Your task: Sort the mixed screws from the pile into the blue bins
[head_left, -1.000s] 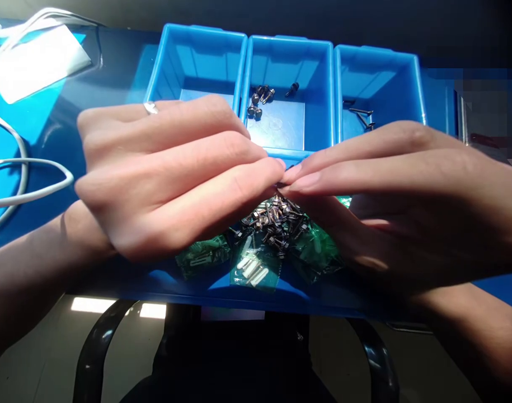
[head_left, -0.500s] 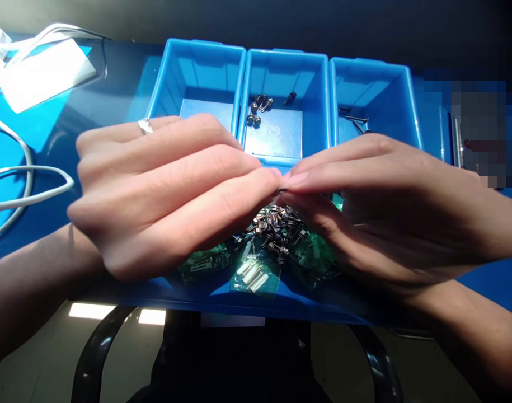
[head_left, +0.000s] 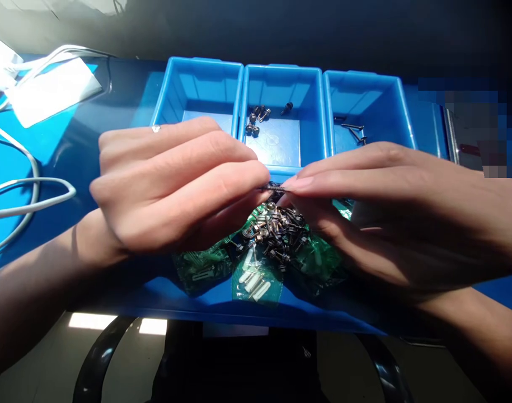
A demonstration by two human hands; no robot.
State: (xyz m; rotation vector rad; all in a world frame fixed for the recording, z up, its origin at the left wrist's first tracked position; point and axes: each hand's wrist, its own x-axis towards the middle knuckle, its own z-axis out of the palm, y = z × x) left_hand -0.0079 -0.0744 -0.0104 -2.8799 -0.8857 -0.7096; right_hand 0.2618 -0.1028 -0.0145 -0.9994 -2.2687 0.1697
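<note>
Between the fingertips of my two hands runs a thin dark screw (head_left: pixel 275 188), lying sideways, its ends hidden by the fingers. My left hand (head_left: pixel 180 184), with a ring on one finger, is closed in a pinch on its left end. My right hand (head_left: pixel 377 207) pinches the other end between thumb and fingers. Below them is a pile of loose hex-head screws (head_left: pixel 276 229). Clear green-tinted bags lie around the pile; the front bag (head_left: pixel 258 284) holds white wall plugs and screws.
Behind my hands stand three blue bins: the left bin (head_left: pixel 209 84), the middle bin (head_left: pixel 283 87) with several hex-head screws (head_left: pixel 259 115), and the right bin (head_left: pixel 365 92) with a few long dark screws (head_left: pixel 354 130). White cables (head_left: pixel 33 168) and a white sheet (head_left: pixel 54 92) lie at the left.
My hands have drawn slightly apart, the left one moving a little left at the fingertips, so the dark screw between them now shows. The view has shifted slightly.
</note>
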